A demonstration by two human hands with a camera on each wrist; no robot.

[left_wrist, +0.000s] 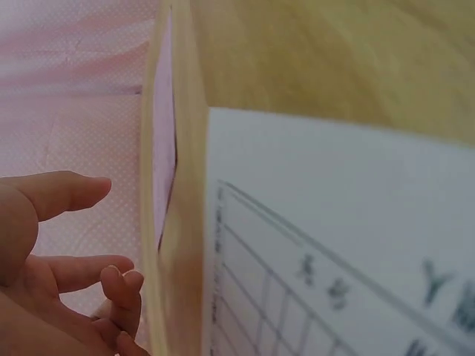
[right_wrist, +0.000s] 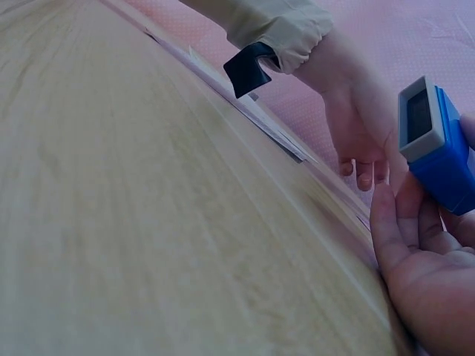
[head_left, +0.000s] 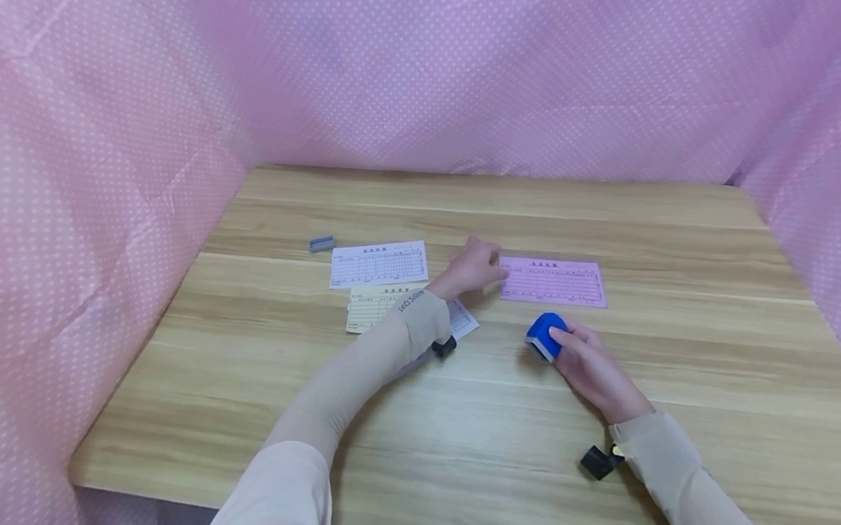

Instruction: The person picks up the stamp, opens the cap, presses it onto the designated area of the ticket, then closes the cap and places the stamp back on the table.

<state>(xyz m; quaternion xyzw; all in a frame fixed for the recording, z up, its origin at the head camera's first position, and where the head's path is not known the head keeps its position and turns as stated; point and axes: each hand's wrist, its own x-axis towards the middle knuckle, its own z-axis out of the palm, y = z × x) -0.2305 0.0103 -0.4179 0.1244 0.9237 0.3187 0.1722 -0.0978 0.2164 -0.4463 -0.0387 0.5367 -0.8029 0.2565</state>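
Note:
My right hand [head_left: 593, 371] holds a blue stamp [head_left: 548, 336] above the table, thumb along its side. In the right wrist view the stamp [right_wrist: 454, 167] shows its dark face inside a grey frame. My left hand [head_left: 474, 267] is at the left edge of a pink printed slip [head_left: 553, 283], fingertips right by the paper. The left wrist view shows the thumb and fingers of the left hand [left_wrist: 67, 274] apart, with nothing between them. A large white slip [left_wrist: 334, 215] with a printed grid fills the right of that view.
Left of my left hand lie a white slip [head_left: 378, 265], a pale yellow slip [head_left: 370, 308] and another white slip [head_left: 464, 321], the latter two partly under my left forearm. A small grey block [head_left: 321, 244] sits beyond them. Pink dotted cloth [head_left: 432, 70] hangs around the wooden table [head_left: 481, 451].

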